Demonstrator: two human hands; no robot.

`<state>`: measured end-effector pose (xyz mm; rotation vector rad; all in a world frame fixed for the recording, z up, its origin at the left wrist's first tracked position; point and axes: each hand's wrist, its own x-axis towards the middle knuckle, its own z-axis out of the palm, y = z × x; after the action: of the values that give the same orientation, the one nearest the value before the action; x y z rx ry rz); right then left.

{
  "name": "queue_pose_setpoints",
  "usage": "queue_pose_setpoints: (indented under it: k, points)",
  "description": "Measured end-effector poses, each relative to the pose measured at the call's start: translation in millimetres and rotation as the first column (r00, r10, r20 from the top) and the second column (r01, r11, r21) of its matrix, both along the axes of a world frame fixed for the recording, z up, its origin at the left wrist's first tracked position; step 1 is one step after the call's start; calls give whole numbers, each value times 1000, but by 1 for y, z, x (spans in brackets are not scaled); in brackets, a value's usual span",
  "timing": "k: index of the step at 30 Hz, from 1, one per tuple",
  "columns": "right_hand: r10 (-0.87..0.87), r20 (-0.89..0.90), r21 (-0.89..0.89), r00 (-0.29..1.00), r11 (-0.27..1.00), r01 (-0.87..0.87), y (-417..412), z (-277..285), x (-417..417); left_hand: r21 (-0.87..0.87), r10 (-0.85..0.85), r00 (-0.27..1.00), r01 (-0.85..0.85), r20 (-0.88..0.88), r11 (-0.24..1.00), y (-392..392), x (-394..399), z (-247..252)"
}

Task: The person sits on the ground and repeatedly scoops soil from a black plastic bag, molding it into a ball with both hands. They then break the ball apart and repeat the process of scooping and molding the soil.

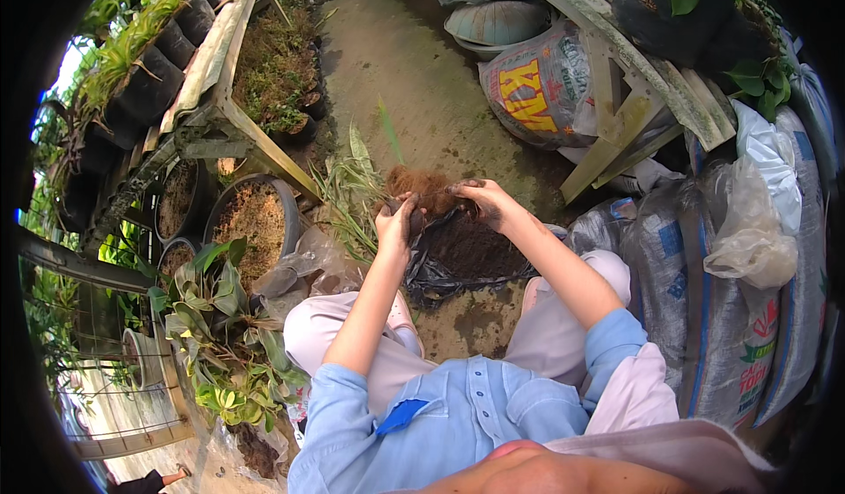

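My left hand (399, 220), soiled with dark earth, grips the lower left side of a brown fibrous root ball (417, 185). The fingers of my right hand (480, 202), also soiled, pinch fibres at its right side. Both hands are above a black plastic bag (432, 269) spread around dark soil (472, 246) on the ground between my feet. Just left of the root ball lie long, narrow green leaves (350, 197); whether they join the roots, I cannot tell.
Round black pots (294, 210) and a broad-leaved plant (228, 296) stand at the left. Filled woven sacks (667, 296) line the right side. Beyond the soil runs a mossy concrete path (383, 65), with a printed sack (538, 91) and a wooden bench leg (610, 134) beside it.
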<state>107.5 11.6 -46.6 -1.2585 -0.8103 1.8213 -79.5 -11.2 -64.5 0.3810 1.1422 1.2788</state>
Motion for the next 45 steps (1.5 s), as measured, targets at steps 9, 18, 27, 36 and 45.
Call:
queue_pose_setpoints:
  k: [9,18,27,36,45]
  points:
    - [-21,179,-85,984,996,36,23,-97,-24,-128,97,982,-76,163,989,-1,-33,-1]
    - [181,455,-275,872,960,-55,15,-159,-86,-89,83,977,-67,196,994,-2,-45,-8]
    - [210,303,-217,929,965,-147,20,-155,-77,-94,69,979,-52,190,994,-2,-37,-6]
    - [81,-178,-235,981,964,-122,15,-60,-36,-101,68,971,-46,229,994,-1,-30,1]
    - [-13,-573,-46,819,999,-16,-6,16,27,4,-36,858,39,513,999,5,-24,-2]
